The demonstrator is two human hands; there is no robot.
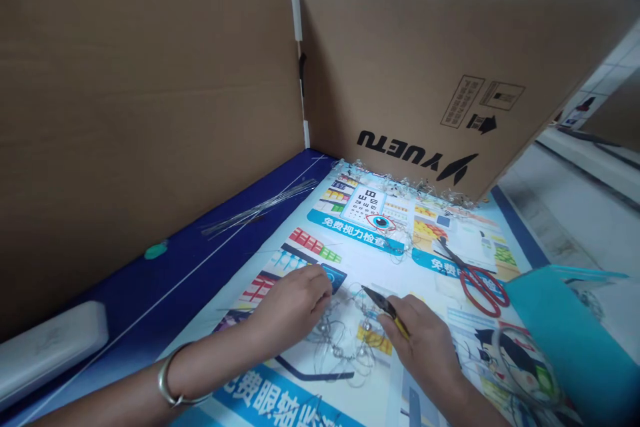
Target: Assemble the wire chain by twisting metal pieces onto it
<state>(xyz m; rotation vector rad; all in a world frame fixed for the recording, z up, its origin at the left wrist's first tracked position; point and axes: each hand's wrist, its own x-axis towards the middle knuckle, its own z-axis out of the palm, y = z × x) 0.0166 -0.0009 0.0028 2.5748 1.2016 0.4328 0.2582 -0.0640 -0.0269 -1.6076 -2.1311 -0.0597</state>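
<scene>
While the right hand [425, 337] closes around the handles of the pliers [381, 302], whose tips stand nearly together, the left hand [293, 303] curls beside the looped wire piece [337, 351], its fingers drawn in; whether they pinch any wire cannot be told. The piece lies at lower centre of the frame, apparently so that both hands can reach it. Scissors [483, 286] rest right of centre on the printed sheet [373, 268], seemingly set aside within reach.

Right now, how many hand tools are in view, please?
2: the pliers in the right hand, and the scissors on the poster, beside the teal container. Others may be hidden.
</scene>
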